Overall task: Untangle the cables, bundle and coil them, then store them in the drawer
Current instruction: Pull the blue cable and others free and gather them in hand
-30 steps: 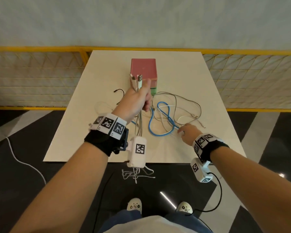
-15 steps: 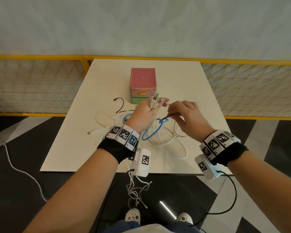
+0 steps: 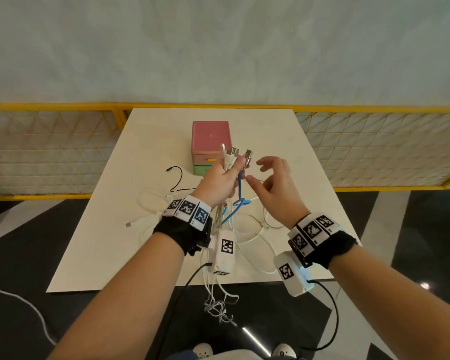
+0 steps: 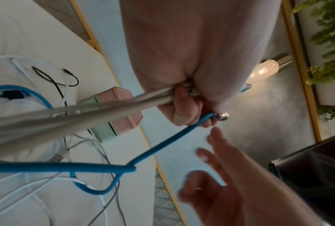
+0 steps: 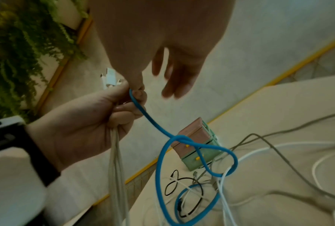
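My left hand (image 3: pixel 225 178) is raised over the white table (image 3: pixel 109 224) and grips a bunch of white and grey cable ends (image 3: pixel 230 155). It also grips the end of a blue cable (image 3: pixel 240 189). The blue cable (image 5: pixel 159 160) hangs from it in a loose knotted loop down to the tangle. My right hand (image 3: pixel 270 180) hovers just right of it with fingers spread, holding nothing. The pink and green drawer box (image 3: pixel 210 141) stands behind the hands, drawers closed. White cables (image 3: pixel 255 240) and a black cable (image 3: pixel 178 178) lie loose on the table.
Some cable strands (image 3: pixel 216 305) hang over the table's near edge toward the floor. A yellow mesh railing (image 3: pixel 374 146) runs behind the table. A white cord (image 3: pixel 16 294) lies on the dark floor at left.
My left hand has lifted the cable ends and now also holds the blue cable's end. My right hand has let go of the blue cable and opened.
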### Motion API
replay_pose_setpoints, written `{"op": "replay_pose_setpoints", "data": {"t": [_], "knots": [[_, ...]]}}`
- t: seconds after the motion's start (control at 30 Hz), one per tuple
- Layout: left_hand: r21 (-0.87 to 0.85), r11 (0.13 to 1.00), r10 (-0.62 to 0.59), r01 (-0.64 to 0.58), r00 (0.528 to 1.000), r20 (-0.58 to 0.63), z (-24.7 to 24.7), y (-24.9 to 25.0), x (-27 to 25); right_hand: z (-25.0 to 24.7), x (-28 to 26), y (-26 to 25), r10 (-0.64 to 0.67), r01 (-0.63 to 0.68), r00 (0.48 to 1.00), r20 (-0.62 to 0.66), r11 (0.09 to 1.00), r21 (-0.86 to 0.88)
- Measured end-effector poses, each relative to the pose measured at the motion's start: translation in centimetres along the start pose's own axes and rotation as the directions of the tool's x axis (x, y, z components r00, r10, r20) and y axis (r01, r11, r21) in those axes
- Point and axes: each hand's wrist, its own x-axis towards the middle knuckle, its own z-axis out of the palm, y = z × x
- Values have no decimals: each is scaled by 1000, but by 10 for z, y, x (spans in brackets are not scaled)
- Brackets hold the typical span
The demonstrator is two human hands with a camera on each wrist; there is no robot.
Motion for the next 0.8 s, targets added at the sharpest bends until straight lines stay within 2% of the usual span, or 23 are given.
{"op": "replay_pose_setpoints", "data": {"t": [0.07, 0.13, 0.17, 0.27, 0.37, 0.43, 0.53, 0.73, 0.8], "knots": [[-70, 998, -5, 5, 1000, -5, -2, 2, 1, 7, 1, 0, 87, -116, 965, 246, 987, 107], [-125, 992, 35, -33, 999, 14, -3, 4, 0, 15, 1, 0, 81, -164, 911, 404, 971, 175], [-98, 993, 62, -59, 998, 29, -4, 5, 0, 19, 1, -1, 63, -160, 906, 419, 966, 202], [80, 991, 108, -111, 993, 43, -9, 2, 3, 26, 6, -5, 19, -121, 933, 360, 957, 263], [73, 989, 130, -129, 991, -7, -13, 5, 7, 29, 10, -4, -14, -89, 943, 331, 952, 294], [77, 990, 124, -121, 992, -30, -14, 11, 6, 30, 12, -4, -27, -87, 932, 360, 951, 297], [104, 987, 136, -125, 985, -103, -16, 20, 7, 34, 15, 0, -17, -82, 897, 441, 976, 203], [-168, 965, 170, -202, 968, -186, -26, 53, 14, 42, 20, 28, 32, -66, 870, 491, 996, 53], [-212, 948, 196, -238, 959, -203, -35, 69, 13, 40, 24, 42, 64, -29, 855, 515, 997, -76]]}}
